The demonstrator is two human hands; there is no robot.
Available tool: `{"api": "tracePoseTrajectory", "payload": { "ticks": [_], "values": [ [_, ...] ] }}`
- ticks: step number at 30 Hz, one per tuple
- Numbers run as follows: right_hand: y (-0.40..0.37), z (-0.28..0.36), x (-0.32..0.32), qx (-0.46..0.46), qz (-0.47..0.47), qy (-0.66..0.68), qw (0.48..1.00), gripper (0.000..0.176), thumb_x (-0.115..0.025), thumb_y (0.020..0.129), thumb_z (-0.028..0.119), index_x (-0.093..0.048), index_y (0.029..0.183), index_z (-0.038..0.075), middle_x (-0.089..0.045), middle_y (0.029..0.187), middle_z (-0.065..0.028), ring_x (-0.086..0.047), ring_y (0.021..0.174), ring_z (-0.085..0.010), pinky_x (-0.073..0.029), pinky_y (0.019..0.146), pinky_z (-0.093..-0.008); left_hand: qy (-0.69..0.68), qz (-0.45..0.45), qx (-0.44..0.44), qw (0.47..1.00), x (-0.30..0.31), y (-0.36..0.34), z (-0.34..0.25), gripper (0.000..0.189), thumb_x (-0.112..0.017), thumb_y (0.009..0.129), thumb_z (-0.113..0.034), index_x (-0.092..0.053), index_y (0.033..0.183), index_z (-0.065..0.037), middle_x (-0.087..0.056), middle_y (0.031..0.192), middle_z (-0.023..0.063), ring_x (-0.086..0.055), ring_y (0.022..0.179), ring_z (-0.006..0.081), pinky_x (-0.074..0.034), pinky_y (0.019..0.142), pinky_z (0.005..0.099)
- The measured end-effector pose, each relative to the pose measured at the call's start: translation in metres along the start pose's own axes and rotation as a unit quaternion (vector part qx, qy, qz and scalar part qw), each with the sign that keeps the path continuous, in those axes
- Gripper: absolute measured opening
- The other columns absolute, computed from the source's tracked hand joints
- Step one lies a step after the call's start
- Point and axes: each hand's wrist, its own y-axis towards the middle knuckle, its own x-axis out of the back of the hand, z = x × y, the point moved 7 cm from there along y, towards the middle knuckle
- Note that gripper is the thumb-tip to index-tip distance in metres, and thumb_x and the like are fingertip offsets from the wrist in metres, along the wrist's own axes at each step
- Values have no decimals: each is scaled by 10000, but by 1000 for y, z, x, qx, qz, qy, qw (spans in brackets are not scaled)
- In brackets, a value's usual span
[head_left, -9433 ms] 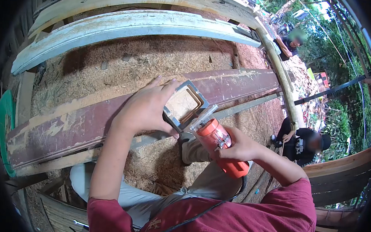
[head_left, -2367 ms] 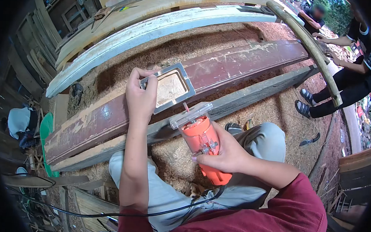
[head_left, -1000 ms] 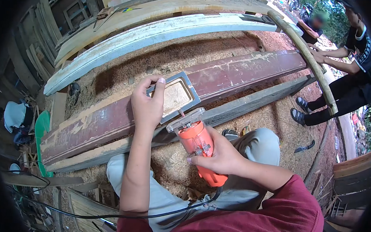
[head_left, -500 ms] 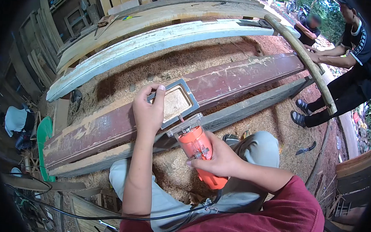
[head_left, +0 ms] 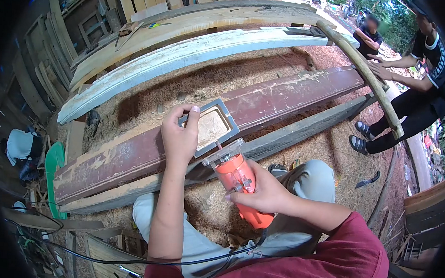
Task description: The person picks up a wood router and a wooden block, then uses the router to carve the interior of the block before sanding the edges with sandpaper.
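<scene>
My left hand [head_left: 181, 132] grips the left side of a small rectangular wooden frame [head_left: 231, 134] with grey edges and a recessed pale middle, thumb on top. The piece rests over a long dark red board [head_left: 116, 156]. In my right hand [head_left: 262, 191] is an orange trim router [head_left: 234, 176], its body tilted and its clear base toward the frame. The router bit shows right at the frame's lower right edge. From the router's lower end a black cable [head_left: 140, 261] runs across my lap to the left.
A grey beam [head_left: 303, 125] lies along the near side of the red board. Beyond it are a white-painted plank [head_left: 187, 50] and a wide raw plank [head_left: 203, 19]. A person [head_left: 422, 74] stands at the right beside a leaning pole [head_left: 362, 63]; another person [head_left: 369, 38] sits behind. Wood shavings cover the ground.
The standing person's hands have lifted off the board's end, and the seated person's arms have moved up. My hands, the frame and the router have hardly moved.
</scene>
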Motion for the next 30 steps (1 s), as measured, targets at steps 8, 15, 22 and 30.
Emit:
{"api": "tracePoseTrajectory", "payload": {
  "ticks": [8, 15, 22, 30],
  "values": [
    [1, -1, 0, -11, 1, -11, 1000, 798, -895, 838, 356, -507, 1414, -38, -718, 1161, -169, -720, 1068, -243, -565, 958, -383, -2, 1, 19, 1000, 0, 0, 1, 185, -733, 989, -174, -751, 990, 10, -761, 955, 101, -707, 950, 196, -525, 930, 340],
    [0, 3, 0, 3, -7, 4, 1000, 766, -899, 838, 346, -518, 1388, -26, -715, 1137, -151, -715, 1044, -227, -564, 945, -378, 3, 0, 18, 1000, 0, 0, 4, 185, -732, 990, -178, -751, 988, 6, -766, 986, 103, -710, 985, 199, -518, 954, 341],
    [2, 4, 1, 15, -10, 10, 1000, 730, -898, 841, 333, -524, 1352, -30, -708, 1110, -145, -706, 1027, -217, -564, 932, -374, -2, 1, 13, 1000, 0, -1, 3, 183, -731, 991, -174, -748, 982, 8, -765, 969, 104, -715, 967, 201, -524, 942, 339],
    [6, 1, 2, 11, -7, 6, 1000, 727, -899, 840, 325, -520, 1345, -35, -704, 1107, -139, -705, 1025, -214, -565, 932, -372, 8, 2, 7, 1000, 1, -2, -6, 176, -723, 991, -161, -743, 976, 13, -758, 950, 111, -716, 933, 208, -531, 905, 345]
  ]
}}
